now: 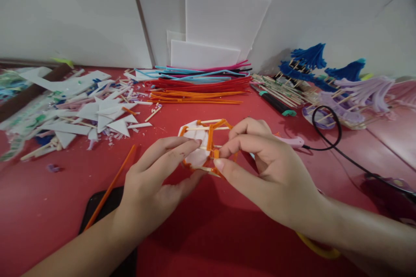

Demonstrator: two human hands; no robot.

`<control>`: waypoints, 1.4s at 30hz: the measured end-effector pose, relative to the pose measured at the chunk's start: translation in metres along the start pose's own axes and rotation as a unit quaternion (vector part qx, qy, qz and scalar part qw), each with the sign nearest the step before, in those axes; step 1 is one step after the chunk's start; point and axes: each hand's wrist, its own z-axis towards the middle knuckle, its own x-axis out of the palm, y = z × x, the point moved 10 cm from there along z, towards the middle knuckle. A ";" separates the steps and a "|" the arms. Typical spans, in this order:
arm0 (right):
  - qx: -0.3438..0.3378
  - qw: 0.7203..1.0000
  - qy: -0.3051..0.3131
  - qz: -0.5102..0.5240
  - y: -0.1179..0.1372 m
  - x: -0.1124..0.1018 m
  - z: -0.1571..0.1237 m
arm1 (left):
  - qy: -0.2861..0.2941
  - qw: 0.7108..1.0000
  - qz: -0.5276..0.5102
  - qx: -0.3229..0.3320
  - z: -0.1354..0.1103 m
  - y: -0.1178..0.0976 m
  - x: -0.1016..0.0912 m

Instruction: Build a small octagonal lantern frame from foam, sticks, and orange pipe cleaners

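Note:
Between my hands is a small craft frame (196, 158) of pale sticks, orange pipe cleaner and a white base. My left hand (159, 171) grips its left side, fingers over the top and thumb beneath. With thumb and forefinger, my right hand (266, 164) pinches a short orange pipe cleaner piece (216, 153) against the frame. The frame's far right part is partly hidden behind my right fingers. A long orange pipe cleaner (112, 186) lies left of my left hand, across a black phone-like slab (97, 203).
White foam scraps (107, 112) and stick bits spread at the left. Orange pipe cleaners (195, 96) and red ones (201, 84) lie behind. A cutter knife (274, 103), wooden sticks (282, 91), blue models (308, 57), lilac models (367, 93) and a black cable (352, 166) are right.

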 end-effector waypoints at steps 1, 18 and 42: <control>0.001 1.000 -0.001 0.001 0.000 -0.001 0.000 | -0.001 1.000 -0.005 -0.004 0.000 0.001 0.000; 0.005 1.000 0.006 0.009 0.000 -0.001 0.003 | 0.010 0.999 0.027 0.044 0.002 -0.011 0.000; 0.014 1.000 0.020 0.013 -0.001 0.001 0.002 | 0.012 0.999 0.022 0.031 0.001 -0.010 -0.001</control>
